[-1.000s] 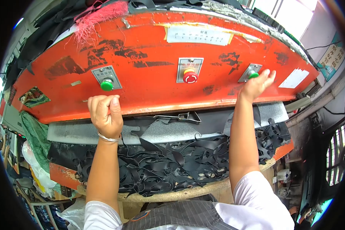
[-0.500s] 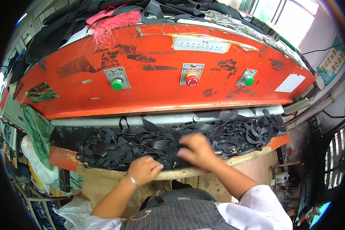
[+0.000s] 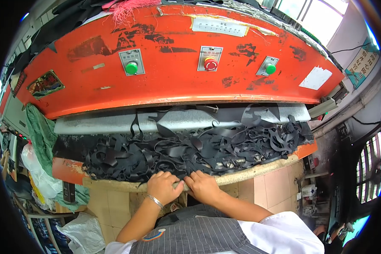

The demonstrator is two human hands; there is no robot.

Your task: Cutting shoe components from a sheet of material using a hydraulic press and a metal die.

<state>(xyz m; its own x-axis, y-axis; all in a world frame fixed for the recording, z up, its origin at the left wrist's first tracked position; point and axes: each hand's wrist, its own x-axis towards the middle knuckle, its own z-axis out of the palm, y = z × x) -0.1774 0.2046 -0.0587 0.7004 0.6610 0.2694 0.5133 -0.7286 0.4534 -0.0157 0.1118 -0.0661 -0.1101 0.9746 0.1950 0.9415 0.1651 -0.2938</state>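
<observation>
Set side by side on the long, beige, scuffed rail (image 3: 114, 185) at the near edge: left hand (image 3: 163, 189), with a thin silver bracelet (image 3: 155, 201) at the wrist, and right hand (image 3: 203, 189), with hardly any gap between. Bent over the rail and pressed together, not spread: the fingers of both, with the left thumb turned inward. Cannot see the fingertips, nor tell the force of the hold. Probably placed close to the rail's middle for a balanced hold from both arms.

Just beyond the knuckles, along the flat black ledge (image 3: 67, 147) behind the rail: a tangled heap of black, ribbon-like, leathery offcuts (image 3: 190, 148). Perhaps piled there to sit apart from the grey-white flat slab (image 3: 86, 125) farther back — though with a few loops reaching onto it. Lying on that slab, partly hidden: flat black sheet pieces (image 3: 180, 116).

Standing in the way between hands and slab: the whole heap, with the broad orange-red metal front (image 3: 178, 82) looming past it. Mounted on that front: a round green left button (image 3: 131, 68), a red mushroom-shaped button (image 3: 210, 64) and a round green right button (image 3: 270, 68) — the green pair set wide apart, seemingly for one hand each. Hanging at the left end: a crumpled green woven sack (image 3: 42, 131), beside a white plastic bag (image 3: 38, 171).
</observation>
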